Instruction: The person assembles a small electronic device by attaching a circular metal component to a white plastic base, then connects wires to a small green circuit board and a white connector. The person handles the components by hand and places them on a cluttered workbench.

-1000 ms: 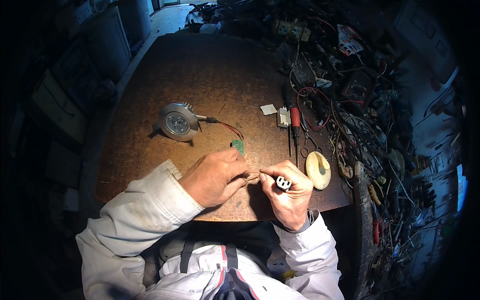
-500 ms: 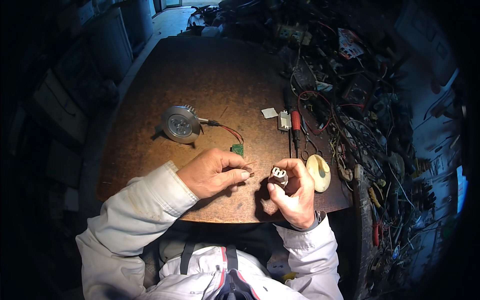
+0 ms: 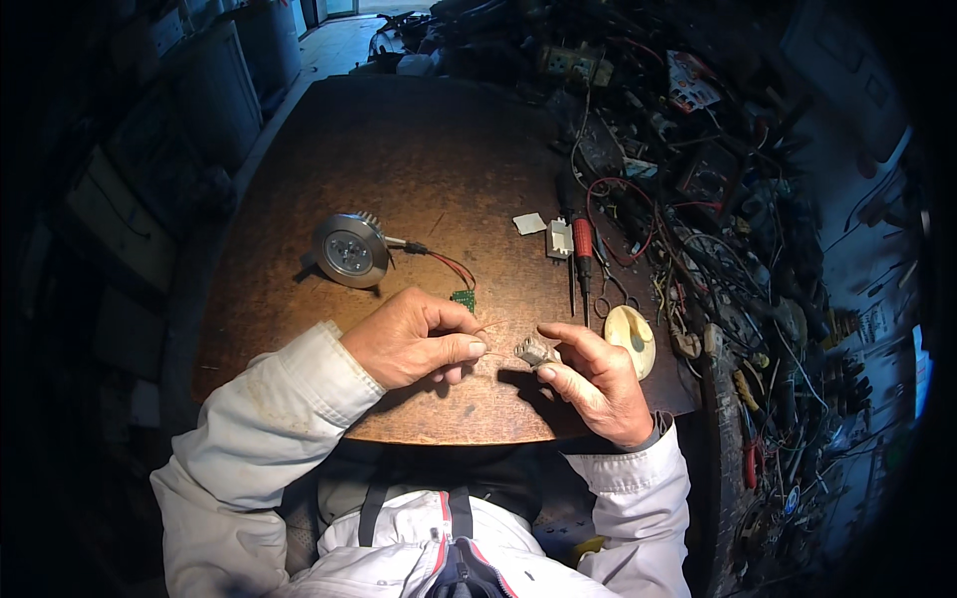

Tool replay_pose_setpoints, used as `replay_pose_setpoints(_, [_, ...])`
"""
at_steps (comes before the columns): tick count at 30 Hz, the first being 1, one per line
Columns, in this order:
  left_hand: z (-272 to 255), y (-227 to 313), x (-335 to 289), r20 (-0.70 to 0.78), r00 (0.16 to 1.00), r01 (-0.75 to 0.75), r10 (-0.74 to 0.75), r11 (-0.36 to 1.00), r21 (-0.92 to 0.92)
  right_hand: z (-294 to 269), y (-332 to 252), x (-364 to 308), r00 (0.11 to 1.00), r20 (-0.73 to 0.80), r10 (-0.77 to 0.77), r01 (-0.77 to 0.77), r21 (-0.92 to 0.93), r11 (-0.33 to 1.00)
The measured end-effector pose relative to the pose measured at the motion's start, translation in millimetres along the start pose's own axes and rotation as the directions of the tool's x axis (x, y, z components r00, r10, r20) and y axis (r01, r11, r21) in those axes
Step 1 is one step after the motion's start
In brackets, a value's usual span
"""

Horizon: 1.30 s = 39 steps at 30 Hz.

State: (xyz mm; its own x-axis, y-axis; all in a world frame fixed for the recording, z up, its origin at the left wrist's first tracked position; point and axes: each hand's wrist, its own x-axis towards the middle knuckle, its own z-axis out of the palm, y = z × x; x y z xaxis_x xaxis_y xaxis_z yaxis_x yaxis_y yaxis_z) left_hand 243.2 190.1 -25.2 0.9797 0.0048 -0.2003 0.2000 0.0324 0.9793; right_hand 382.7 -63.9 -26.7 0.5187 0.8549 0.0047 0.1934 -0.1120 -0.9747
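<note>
My left hand (image 3: 414,341) is closed in a pinch around thin wires (image 3: 492,325), whose bare ends stick out to the right past the fingertips. A small green circuit board (image 3: 464,298) lies just beyond those fingers. Red and dark leads (image 3: 459,267) link it to a round silver LED downlight (image 3: 351,252) on the table. Between thumb and fingers, my right hand (image 3: 598,384) grips a small whitish terminal connector (image 3: 535,351), its holed end facing left toward the wires. A small gap separates connector and wire ends.
On the wooden table (image 3: 399,149), right of centre, lie a white plastic cover (image 3: 528,224), an opened small white case (image 3: 559,239), a red-handled screwdriver (image 3: 584,249), scissors (image 3: 615,299) and a cream-coloured oval piece (image 3: 630,342). Tangled cables and tools (image 3: 708,259) crowd the right side.
My right hand has turned the connector from facing up to facing left, and its index finger has lifted. My left hand keeps its pinch on the wires. The whole view has shifted slightly.
</note>
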Motion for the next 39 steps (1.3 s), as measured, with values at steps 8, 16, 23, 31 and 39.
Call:
replay_pose_setpoints(8, [13, -5, -2, -0.105, 0.988, -0.115, 0.117, 0.993, 0.032, -4, 5, 2, 0.998, 0.059, 0.012, -0.013, 0.011, 1.0])
replay_pose_setpoints(16, [18, -3, -4, -0.108, 0.929, -0.297, 0.353, 0.888, 0.352, -3, 2, 2, 0.999, 0.041, -0.001, 0.002, -0.018, 1.0])
replay_pose_setpoints(23, [17, -4, -4, -0.073, 0.893, -0.358, 0.444, 0.8, 0.481, -2, 4, 2, 1.0, 0.026, -0.004, 0.005, -0.046, 0.999])
replay_pose_setpoints(31, [17, -4, -4, -0.04, 0.864, -0.387, 0.502, 0.713, 0.585, -1, 2, 2, 1.0, 0.009, -0.007, 0.008, -0.033, 0.999])
replay_pose_setpoints(39, [16, -4, -5, 0.008, 0.86, -0.399, 0.51, 0.664, 0.633, 1, 7, 3, 0.999, -0.014, -0.034, 0.033, -0.042, 0.999])
